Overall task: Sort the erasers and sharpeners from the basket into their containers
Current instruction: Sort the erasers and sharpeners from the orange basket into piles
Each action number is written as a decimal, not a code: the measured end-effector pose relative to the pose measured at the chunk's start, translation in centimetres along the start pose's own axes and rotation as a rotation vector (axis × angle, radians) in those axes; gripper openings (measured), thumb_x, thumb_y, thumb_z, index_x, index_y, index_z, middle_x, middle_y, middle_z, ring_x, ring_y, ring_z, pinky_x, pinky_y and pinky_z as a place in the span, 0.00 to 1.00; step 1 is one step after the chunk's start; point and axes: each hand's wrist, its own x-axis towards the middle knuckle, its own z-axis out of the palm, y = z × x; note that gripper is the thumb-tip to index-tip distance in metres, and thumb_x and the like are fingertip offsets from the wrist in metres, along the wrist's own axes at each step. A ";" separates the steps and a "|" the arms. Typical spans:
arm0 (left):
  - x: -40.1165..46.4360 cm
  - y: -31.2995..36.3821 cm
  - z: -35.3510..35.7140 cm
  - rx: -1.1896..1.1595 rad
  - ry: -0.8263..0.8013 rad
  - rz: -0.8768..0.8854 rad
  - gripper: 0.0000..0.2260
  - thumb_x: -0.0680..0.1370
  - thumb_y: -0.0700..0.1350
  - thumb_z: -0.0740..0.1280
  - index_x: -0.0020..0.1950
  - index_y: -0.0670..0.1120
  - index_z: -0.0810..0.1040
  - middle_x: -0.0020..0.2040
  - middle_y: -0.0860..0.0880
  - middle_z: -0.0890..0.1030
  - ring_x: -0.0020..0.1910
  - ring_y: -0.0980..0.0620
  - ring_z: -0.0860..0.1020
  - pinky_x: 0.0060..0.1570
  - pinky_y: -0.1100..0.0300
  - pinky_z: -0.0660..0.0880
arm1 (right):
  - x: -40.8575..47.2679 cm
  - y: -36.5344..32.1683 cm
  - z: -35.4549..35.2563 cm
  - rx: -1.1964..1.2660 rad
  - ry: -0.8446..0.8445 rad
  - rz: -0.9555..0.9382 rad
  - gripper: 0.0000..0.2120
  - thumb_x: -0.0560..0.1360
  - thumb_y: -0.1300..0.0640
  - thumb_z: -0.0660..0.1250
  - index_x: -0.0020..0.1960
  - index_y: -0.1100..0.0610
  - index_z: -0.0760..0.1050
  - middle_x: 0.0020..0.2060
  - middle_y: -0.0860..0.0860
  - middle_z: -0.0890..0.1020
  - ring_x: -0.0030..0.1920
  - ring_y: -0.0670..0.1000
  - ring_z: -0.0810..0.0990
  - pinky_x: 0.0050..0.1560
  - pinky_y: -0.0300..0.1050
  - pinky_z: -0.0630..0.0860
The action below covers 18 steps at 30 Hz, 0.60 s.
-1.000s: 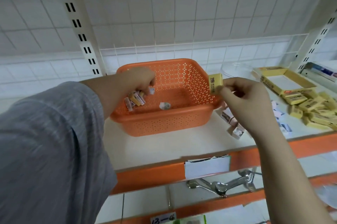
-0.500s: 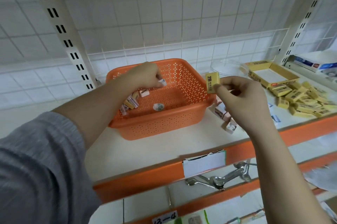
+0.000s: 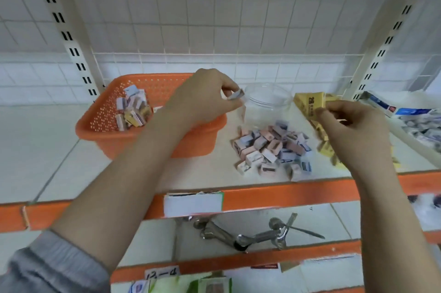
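The left hand [image 3: 205, 99] pinches one small sharpener [image 3: 236, 96] between thumb and fingertips. It holds it in the air, just past the right edge of the orange basket [image 3: 100, 123] and right beside the rim of a clear round jar [image 3: 267, 99]. The right hand [image 3: 350, 123] pinches a yellow eraser [image 3: 309, 104], a flat block with dark print on its wrapper. It holds it up over the right part of the shelf [image 3: 59, 149], and its fingers are curled round one end.

The basket is plastic, with lots of little holes in its walls. A small heap of wrapped pieces [image 3: 133, 108] still lies in its back left corner. The left arm crosses over the basket's right side and hides that part.

The jar is see-through and looks hollow, and it stands behind a pile of sharpeners [image 3: 272, 149] lying loose on the shelf. They are little blocks, pink, blue and white. More yellow erasers [image 3: 324, 147] lie on the shelf under the right hand, partly hidden by it. Far right there is a box with blue and white print [image 3: 381, 104].

The shelf is pale and smooth with an orange front edge [image 3: 286, 197]. A white paper label [image 3: 193, 204] sticks to that edge. Shiny metal tools [image 3: 250, 235] lie on the shelf below.
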 end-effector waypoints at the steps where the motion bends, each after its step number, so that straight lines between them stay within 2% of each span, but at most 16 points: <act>1: -0.5 1.1 0.9 -0.013 0.005 0.001 0.11 0.74 0.53 0.69 0.52 0.49 0.83 0.43 0.54 0.80 0.39 0.60 0.74 0.41 0.65 0.69 | 0.2 0.5 -0.8 -0.004 -0.015 0.004 0.06 0.73 0.58 0.66 0.38 0.51 0.79 0.31 0.46 0.77 0.28 0.48 0.70 0.33 0.40 0.69; 3: -1.5 3.1 3.0 -0.028 0.011 -0.017 0.12 0.75 0.52 0.68 0.54 0.49 0.82 0.44 0.53 0.78 0.37 0.60 0.71 0.36 0.65 0.64 | 0.5 1.1 -2.2 -0.009 -0.043 0.008 0.05 0.73 0.59 0.66 0.40 0.54 0.79 0.30 0.47 0.76 0.25 0.44 0.71 0.30 0.37 0.68; 5: -2.6 4.6 5.2 -0.044 0.000 -0.062 0.13 0.76 0.53 0.68 0.58 0.49 0.81 0.48 0.52 0.77 0.42 0.56 0.70 0.41 0.62 0.65 | 0.6 1.7 -3.3 0.008 -0.069 0.014 0.05 0.74 0.61 0.65 0.42 0.57 0.79 0.30 0.49 0.75 0.21 0.40 0.71 0.23 0.31 0.66; 7: -3.5 5.9 7.1 -0.032 -0.045 -0.115 0.15 0.76 0.52 0.68 0.60 0.49 0.80 0.50 0.50 0.77 0.48 0.51 0.74 0.47 0.56 0.71 | 0.7 2.2 -4.1 0.013 -0.085 0.011 0.05 0.74 0.62 0.65 0.43 0.58 0.80 0.30 0.48 0.76 0.20 0.39 0.71 0.20 0.29 0.64; 9: -4.1 6.7 8.7 -0.004 -0.099 -0.121 0.13 0.76 0.50 0.68 0.56 0.46 0.81 0.51 0.46 0.78 0.49 0.48 0.76 0.49 0.53 0.72 | 0.6 3.1 -4.6 0.027 -0.090 0.031 0.04 0.74 0.61 0.66 0.43 0.58 0.80 0.29 0.47 0.75 0.19 0.40 0.70 0.21 0.28 0.63; 11: -4.7 7.0 10.0 0.014 -0.137 -0.108 0.12 0.75 0.49 0.69 0.54 0.43 0.82 0.50 0.44 0.79 0.50 0.47 0.76 0.50 0.54 0.70 | 0.5 4.4 -4.9 0.034 -0.077 0.059 0.05 0.73 0.60 0.66 0.40 0.57 0.79 0.27 0.45 0.74 0.21 0.41 0.69 0.24 0.29 0.62; 13: -5.1 7.0 10.9 0.023 -0.137 -0.140 0.12 0.74 0.47 0.70 0.56 0.47 0.82 0.53 0.46 0.80 0.54 0.48 0.74 0.52 0.56 0.71 | 0.4 5.6 -5.4 0.030 -0.053 0.086 0.05 0.72 0.60 0.66 0.38 0.56 0.78 0.23 0.43 0.72 0.23 0.41 0.69 0.25 0.28 0.62; 15: -5.4 6.8 11.4 0.021 -0.107 -0.201 0.16 0.74 0.47 0.71 0.61 0.51 0.79 0.57 0.49 0.79 0.58 0.49 0.73 0.54 0.57 0.71 | 0.3 6.4 -5.9 0.021 -0.043 0.126 0.04 0.73 0.59 0.66 0.40 0.56 0.79 0.21 0.40 0.73 0.24 0.40 0.71 0.26 0.27 0.63; 18: -5.1 6.6 11.7 -0.027 -0.067 -0.218 0.17 0.74 0.48 0.71 0.63 0.52 0.78 0.58 0.50 0.78 0.56 0.51 0.74 0.55 0.59 0.70 | 0.4 7.8 -6.4 -0.025 -0.014 0.159 0.05 0.73 0.58 0.66 0.43 0.56 0.81 0.26 0.43 0.76 0.28 0.40 0.73 0.29 0.30 0.65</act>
